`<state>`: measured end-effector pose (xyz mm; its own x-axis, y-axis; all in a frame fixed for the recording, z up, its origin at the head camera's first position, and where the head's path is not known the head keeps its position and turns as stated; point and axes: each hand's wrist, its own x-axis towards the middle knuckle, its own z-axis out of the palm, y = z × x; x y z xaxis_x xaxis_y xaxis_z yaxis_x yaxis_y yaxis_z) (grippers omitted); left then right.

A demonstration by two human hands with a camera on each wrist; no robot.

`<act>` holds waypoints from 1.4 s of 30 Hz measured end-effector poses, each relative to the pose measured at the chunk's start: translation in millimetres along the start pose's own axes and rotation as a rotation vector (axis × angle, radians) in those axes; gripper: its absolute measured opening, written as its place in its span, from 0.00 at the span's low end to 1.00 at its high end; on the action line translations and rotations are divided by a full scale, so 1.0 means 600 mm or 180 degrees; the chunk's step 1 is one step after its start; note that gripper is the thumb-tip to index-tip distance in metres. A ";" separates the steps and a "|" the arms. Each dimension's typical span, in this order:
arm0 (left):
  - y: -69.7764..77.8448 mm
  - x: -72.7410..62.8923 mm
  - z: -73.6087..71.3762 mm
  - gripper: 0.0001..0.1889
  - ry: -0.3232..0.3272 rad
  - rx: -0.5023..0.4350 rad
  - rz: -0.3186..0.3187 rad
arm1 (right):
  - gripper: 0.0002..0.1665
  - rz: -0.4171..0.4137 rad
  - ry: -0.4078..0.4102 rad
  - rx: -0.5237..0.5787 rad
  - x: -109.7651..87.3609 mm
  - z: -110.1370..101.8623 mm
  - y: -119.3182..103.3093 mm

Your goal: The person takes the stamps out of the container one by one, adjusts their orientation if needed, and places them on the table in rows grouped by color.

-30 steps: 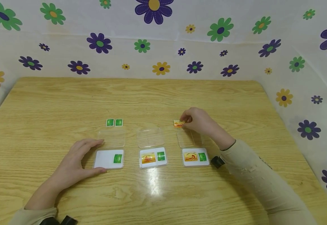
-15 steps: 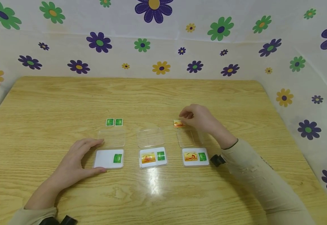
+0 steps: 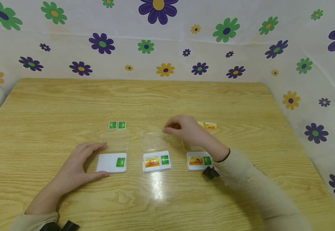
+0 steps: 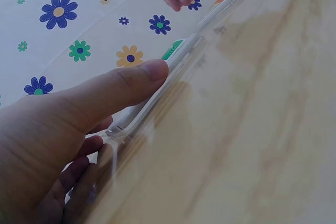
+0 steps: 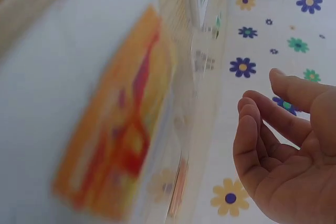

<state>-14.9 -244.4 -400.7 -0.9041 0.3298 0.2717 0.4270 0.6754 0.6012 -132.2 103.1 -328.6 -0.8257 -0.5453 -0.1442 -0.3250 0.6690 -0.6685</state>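
Observation:
In the head view, my left hand (image 3: 75, 170) spans the left end of an open clear plastic card case (image 3: 113, 170), thumb along its near edge and fingers at the hinge side. A white card (image 3: 106, 162) inside bears one green stamp (image 3: 120, 162). My right hand (image 3: 186, 128) hovers between the middle clear lid (image 3: 154, 142) and the right lid, fingers bent in a pinch-like pose. Whether a stamp is between its fingertips I cannot tell. Two orange stamps (image 3: 211, 125) show behind it, one partly covered. The right wrist view shows the right hand's (image 5: 294, 145) curled fingers, with no stamp visible.
The middle card case (image 3: 157, 162) and the right card case (image 3: 196, 161) each hold a card with one orange and one green stamp. Two loose green stamps (image 3: 117, 125) lie behind the left lid (image 3: 114, 142). A flower-patterned cloth (image 3: 167, 41) backs the wooden table (image 3: 161, 205).
My right hand has moved left from the loose orange stamps, uncovering two of them; the orange stamp at its fingertips earlier is out of sight. The left hand has stayed put.

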 end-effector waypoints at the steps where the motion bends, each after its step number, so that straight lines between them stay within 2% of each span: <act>1: 0.000 0.000 0.000 0.45 0.0001 0.0002 0.0001 | 0.11 -0.0026 -0.0031 0.0043 0.000 0.004 -0.004; 12: -0.002 -0.001 0.000 0.45 0.0007 0.0018 0.0026 | 0.07 -0.0401 -0.0288 0.0237 0.015 0.053 -0.051; 20: -0.004 -0.001 0.001 0.45 0.0005 0.0003 0.0023 | 0.08 -0.0700 -0.0415 0.0081 0.025 0.086 -0.092; 30: -0.004 0.000 0.000 0.45 0.0017 0.0008 0.0021 | 0.09 -0.0886 -0.0598 -0.0080 0.040 0.122 -0.123; 42: 0.000 0.000 0.001 0.44 0.0000 -0.0031 -0.0010 | 0.09 -0.0908 -0.0824 -0.0307 0.047 0.143 -0.139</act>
<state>-14.9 -244.3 -401.2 -0.9054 0.3278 0.2697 0.4241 0.6699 0.6094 -88.6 -11.4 -339.8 -0.5565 -0.8172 -0.1501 -0.5764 0.5098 -0.6386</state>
